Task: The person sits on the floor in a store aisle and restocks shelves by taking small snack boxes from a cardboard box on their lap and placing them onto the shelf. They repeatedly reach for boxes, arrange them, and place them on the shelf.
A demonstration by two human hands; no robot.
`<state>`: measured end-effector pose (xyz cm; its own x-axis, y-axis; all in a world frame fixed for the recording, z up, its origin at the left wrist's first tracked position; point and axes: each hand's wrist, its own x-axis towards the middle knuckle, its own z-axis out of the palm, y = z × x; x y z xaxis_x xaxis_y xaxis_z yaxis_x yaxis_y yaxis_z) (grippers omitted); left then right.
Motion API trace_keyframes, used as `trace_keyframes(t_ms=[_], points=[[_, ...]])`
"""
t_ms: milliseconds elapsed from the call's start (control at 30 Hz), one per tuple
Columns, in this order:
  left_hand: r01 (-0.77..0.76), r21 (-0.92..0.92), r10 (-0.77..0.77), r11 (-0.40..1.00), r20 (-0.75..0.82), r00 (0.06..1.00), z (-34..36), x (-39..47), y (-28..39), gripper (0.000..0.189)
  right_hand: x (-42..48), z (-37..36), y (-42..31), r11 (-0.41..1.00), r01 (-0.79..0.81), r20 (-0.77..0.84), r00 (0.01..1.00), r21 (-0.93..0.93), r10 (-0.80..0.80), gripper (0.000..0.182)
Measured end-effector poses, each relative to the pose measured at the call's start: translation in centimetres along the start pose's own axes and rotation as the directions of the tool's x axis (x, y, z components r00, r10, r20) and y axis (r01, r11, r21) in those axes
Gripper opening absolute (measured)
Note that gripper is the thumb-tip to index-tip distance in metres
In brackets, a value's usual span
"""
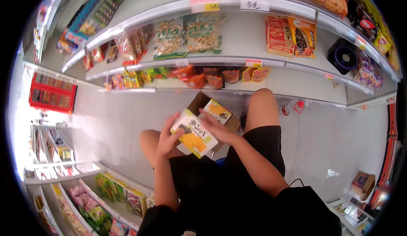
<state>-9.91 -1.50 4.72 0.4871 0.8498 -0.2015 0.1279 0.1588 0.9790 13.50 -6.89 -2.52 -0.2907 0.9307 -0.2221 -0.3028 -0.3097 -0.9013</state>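
A white and yellow-green snack box (194,135) with printed writing is held over my lap. My left hand (168,134) grips its left side, the thumb lying across the front. On the upper right edge rests my right hand (219,126), fingers extended; its palm side is hidden. Below and behind this box stands an open brown cardboard carton (197,100) between my knees. Inside the carton sits another snack box (217,111) of similar white and yellow print, partly covered by my right hand.
Store shelves (241,38) ahead hold bagged nuts (202,32), red and orange packets (279,35) and a round-faced black device (343,56). A clear bottle with a red cap (291,107) stands by my right knee. Another shelf unit (105,197) runs behind on the left.
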Motion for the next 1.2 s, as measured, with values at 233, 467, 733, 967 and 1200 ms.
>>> trace_keyframes(t_ms=[233,467,733,967,1200], points=[[0.046,-0.566,-0.326,0.823,-0.404,0.855,1.4,1.7,-6.2,0.057,0.9,-0.7,2.5,0.933,-0.225,-0.333,0.889,0.282,0.315,0.078],[0.12,-0.586,-0.411,0.801,-0.393,0.823,3.7,1.7,-7.0,0.065,2.2,0.4,4.2,0.982,-0.182,-0.284,0.94,0.051,0.189,0.107],[0.142,-0.625,-0.465,0.768,-0.391,0.794,1.0,3.0,-9.8,0.064,9.0,-1.1,0.7,0.885,-0.393,-0.21,0.914,-0.249,0.347,0.108],[0.183,-0.678,-0.555,0.712,-0.383,0.738,0.6,2.6,-11.3,0.068,11.0,-0.2,1.7,0.844,-0.475,-0.145,0.88,-0.247,0.453,0.092],[0.224,-0.714,-0.612,0.663,-0.345,0.712,0.1,2.5,-12.1,0.064,12.5,0.2,3.2,0.812,-0.507,-0.17,0.862,-0.29,0.478,0.088]])
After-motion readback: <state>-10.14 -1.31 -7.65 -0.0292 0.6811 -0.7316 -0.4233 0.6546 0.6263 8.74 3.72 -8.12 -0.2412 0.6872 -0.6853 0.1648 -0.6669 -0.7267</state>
